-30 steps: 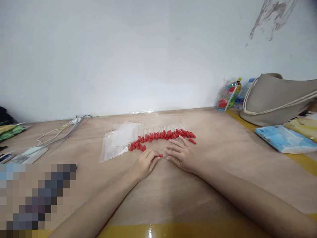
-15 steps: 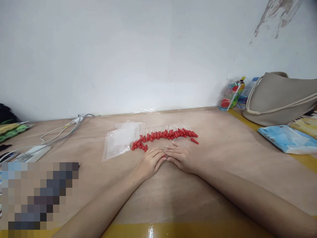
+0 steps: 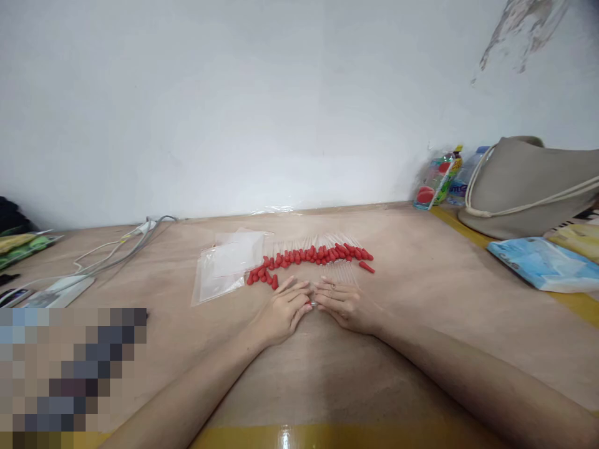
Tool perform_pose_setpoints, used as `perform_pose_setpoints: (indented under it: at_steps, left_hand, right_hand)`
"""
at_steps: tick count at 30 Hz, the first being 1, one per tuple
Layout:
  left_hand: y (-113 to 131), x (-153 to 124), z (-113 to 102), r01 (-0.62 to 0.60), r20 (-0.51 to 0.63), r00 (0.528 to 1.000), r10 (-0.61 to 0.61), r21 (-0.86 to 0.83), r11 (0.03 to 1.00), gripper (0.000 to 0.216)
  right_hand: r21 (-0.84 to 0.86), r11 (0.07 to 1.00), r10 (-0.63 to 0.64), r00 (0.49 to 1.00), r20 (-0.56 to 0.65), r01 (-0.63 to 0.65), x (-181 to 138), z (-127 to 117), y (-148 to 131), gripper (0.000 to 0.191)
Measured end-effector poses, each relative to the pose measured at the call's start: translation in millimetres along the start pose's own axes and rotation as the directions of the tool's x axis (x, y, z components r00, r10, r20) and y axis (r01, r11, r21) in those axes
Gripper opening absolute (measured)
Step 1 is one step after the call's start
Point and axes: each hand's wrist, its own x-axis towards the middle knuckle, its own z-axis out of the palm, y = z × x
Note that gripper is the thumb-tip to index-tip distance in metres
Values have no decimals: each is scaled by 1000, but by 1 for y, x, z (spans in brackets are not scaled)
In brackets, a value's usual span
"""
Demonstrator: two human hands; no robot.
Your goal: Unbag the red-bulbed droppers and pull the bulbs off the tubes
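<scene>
Clear tube (image 3: 315, 304) mostly hidden between fingers (image 3: 329, 300)

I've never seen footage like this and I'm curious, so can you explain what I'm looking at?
There's no machine: these are a person's bare left hand and right hand, seen from a camera worn on their head, looking forward and down. On the brown table surface lie a row of red bulbs on thin clear tubes, a small cluster of red bulbs and flat clear plastic bags. Both hands hold a small red-and-clear piece, mostly hidden.
</scene>
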Motion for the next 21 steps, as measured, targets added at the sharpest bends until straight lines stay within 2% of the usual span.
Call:
perform_pose_setpoints:
  at_steps: [6, 9, 13, 17, 21]
  left_hand:
    - [0, -4, -2, -17, 4, 1000, 17, -17, 1000, 24]
    - [-6, -11, -3, 3, -31, 1000, -3, -5, 1000, 22]
    - [-14, -18, -7, 118, -166, 980, -111, 36, 992, 18]
    - [-22, -12, -15, 250, -352, 907, -231, 10, 968, 18]
    - [-46, -6, -35, 511, -425, 773, -471, -22, 859, 25]
  right_hand:
    - [-8, 999, -42, 998, -51, 42, -4, -3, 0, 23]
    - [8, 999, -43, 996, -77, 44, -12, -8, 6, 25]
    - [-35, 989, 137, 986, -92, -141, -15, -16, 11, 21]
    - [-160, 938, 304, 952, -41, -306, -3, -19, 5, 19]
    - [-169, 881, 447, 895, -5, -441, 10, -16, 4, 27]
